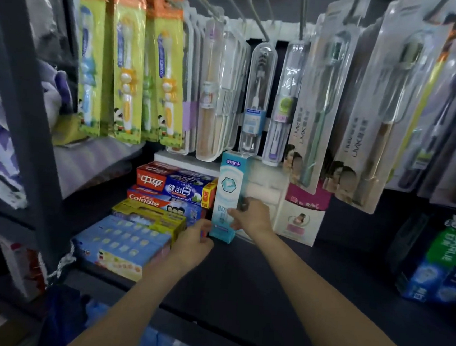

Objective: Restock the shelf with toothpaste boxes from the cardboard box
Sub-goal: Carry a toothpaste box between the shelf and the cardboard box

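Observation:
A light blue and white toothpaste box (pixel 230 184) stands upright on the dark shelf (pixel 281 274), just right of a stack of flat toothpaste boxes (pixel 164 195). My right hand (pixel 250 216) grips its lower right side. My left hand (pixel 193 244) touches the box's bottom left corner, fingers curled against it. The stack holds red, blue and yellow boxes, with a wide light blue pack (pixel 121 243) lying in front. The cardboard box is out of view.
Toothbrush packs (pixel 126 62) hang on hooks above the shelf and reach down close to the upright box. A pink and white carton (pixel 300 215) stands right of it. Green and blue boxes (pixel 445 263) sit far right. A dark upright post (pixel 27 94) borders the left.

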`<move>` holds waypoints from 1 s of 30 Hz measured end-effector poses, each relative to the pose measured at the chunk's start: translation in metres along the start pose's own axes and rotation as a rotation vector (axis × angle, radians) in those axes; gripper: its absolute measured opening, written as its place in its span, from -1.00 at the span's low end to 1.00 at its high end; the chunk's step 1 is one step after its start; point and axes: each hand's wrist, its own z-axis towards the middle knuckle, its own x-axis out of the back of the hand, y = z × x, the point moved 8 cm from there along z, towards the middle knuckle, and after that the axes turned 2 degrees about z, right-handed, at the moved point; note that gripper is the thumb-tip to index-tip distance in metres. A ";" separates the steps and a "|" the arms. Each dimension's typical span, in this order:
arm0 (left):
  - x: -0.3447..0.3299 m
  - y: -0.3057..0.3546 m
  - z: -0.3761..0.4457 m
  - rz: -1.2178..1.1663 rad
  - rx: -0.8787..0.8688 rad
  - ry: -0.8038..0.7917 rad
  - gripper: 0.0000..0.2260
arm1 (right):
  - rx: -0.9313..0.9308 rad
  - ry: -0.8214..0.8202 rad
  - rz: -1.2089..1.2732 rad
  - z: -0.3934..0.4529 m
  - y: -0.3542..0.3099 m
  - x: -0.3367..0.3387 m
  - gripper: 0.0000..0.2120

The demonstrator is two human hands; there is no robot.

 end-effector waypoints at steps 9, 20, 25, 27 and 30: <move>-0.009 0.013 0.003 0.002 -0.037 0.002 -0.71 | -0.025 -0.003 0.028 0.002 0.009 0.004 -0.58; -0.013 0.023 -0.075 -0.096 -0.307 0.022 -0.77 | 0.255 0.007 -0.014 -0.100 -0.019 0.035 -0.91; -0.047 -0.018 -0.205 0.016 -0.519 -0.119 -0.78 | 0.462 -0.370 -0.274 -0.252 0.036 -0.002 -0.93; -0.065 -0.048 -0.254 0.049 -0.535 -0.194 -0.79 | 0.460 -0.476 -0.371 -0.301 0.089 -0.029 -0.88; -0.113 -0.126 -0.300 0.189 -0.369 -0.398 -0.81 | 0.236 -0.640 -0.452 -0.356 0.192 -0.077 -0.82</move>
